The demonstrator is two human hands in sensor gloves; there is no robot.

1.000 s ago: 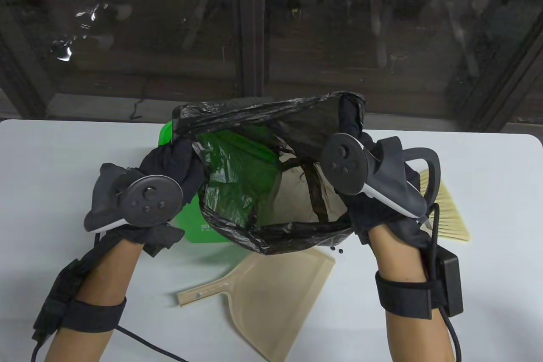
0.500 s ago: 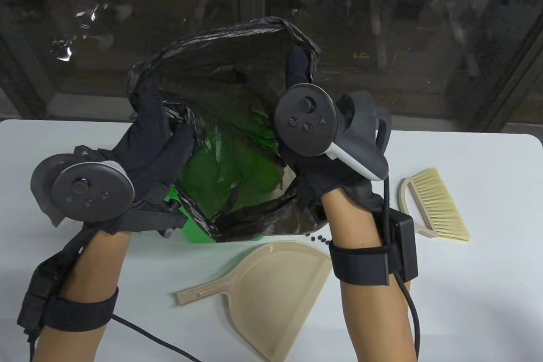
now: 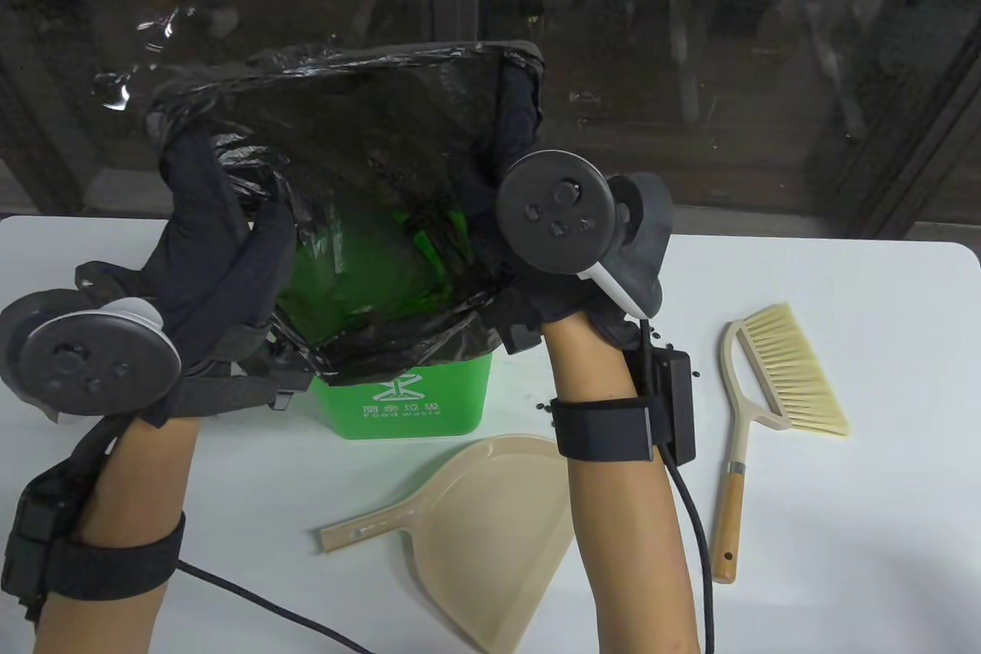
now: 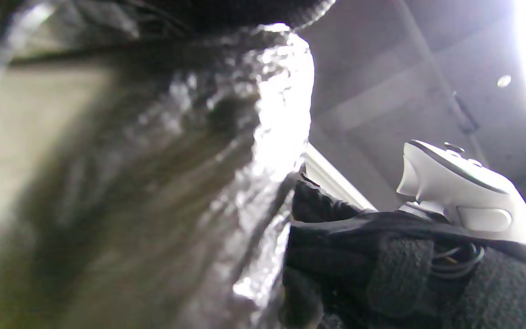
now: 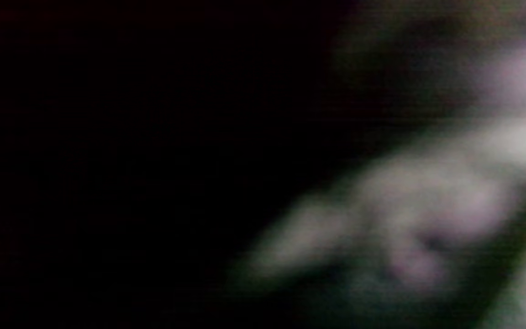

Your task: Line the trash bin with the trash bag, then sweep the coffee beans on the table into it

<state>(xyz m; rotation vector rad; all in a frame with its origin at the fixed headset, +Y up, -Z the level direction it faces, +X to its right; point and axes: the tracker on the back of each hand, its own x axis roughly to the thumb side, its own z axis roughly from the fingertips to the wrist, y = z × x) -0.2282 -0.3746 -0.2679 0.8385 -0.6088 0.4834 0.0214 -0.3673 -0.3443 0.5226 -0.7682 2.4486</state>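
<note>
Up over the green trash bin [image 3: 410, 397], the left hand [image 3: 218, 255] grips the trash bag [image 3: 360, 148] rim, fingers curled inside it; the right hand [image 3: 529, 225] does likewise opposite, stretching it wide. Coffee beans [image 3: 674, 359] dot the surface [image 3: 858, 501] beside the brush [image 3: 782, 378].

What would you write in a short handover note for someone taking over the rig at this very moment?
Left hand: grips the left edge of the black trash bag.
Right hand: fingers inside the bag's right edge, spreading it open.
The bag is held open above the green bin, not yet over its rim.
Dustpan and brush lie untouched on the table; coffee beans are scattered near the right wrist.
Left: seat the bag over the rim, then sweep the beans in.
</note>
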